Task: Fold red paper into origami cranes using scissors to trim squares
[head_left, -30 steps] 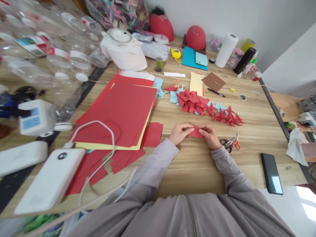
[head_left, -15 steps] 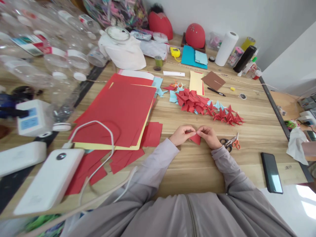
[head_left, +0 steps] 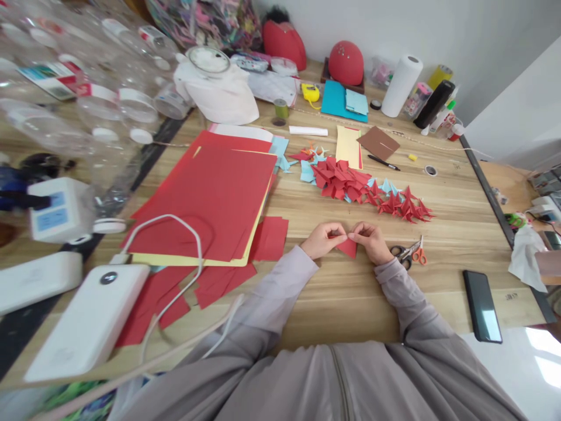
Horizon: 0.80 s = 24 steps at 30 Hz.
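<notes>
A small folded piece of red paper [head_left: 347,248] is pinched between my two hands, low over the wooden table. My left hand [head_left: 324,238] grips its upper left edge with thumb and fingers closed. From the other side, my right hand [head_left: 369,241] pinches the top near the same spot, the thumbs almost meeting. Beyond the hands lies a row of folded red paper cranes [head_left: 342,180], mixed with a few light blue ones [head_left: 388,187]. Scissors with black handles [head_left: 407,255] and orange-handled scissors [head_left: 419,255] rest to the right of my right hand.
Large red sheets [head_left: 210,199] and red paper squares [head_left: 270,238] lie to the left. A white power bank [head_left: 87,321] with a cable [head_left: 199,234] sits front left. A phone [head_left: 482,307] lies at the right, and plastic bottles [head_left: 100,108] crowd the far left.
</notes>
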Tool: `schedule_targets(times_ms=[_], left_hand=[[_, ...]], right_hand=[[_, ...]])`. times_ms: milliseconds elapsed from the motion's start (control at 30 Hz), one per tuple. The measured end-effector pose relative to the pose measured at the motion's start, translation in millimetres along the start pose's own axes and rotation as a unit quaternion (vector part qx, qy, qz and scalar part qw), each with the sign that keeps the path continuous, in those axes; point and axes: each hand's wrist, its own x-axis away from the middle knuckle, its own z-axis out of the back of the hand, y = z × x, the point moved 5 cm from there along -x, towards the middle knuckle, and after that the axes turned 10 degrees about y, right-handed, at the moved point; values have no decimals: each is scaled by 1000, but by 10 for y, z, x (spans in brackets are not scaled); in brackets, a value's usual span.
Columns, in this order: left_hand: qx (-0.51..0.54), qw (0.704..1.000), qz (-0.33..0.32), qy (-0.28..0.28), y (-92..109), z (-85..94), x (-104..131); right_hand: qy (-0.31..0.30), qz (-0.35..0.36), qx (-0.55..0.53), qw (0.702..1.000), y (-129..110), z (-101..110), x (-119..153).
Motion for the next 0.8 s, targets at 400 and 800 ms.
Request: schedule_targets(times_ms=[400,800], left_hand=[[-12,999,-30,34,42,61,-11],[-27,999,-32,22,-9,45,-12]], right_hand=[[-20,4,63,998,-4,-26,-1],[-39,-5,54,998,-2,-19,17]])
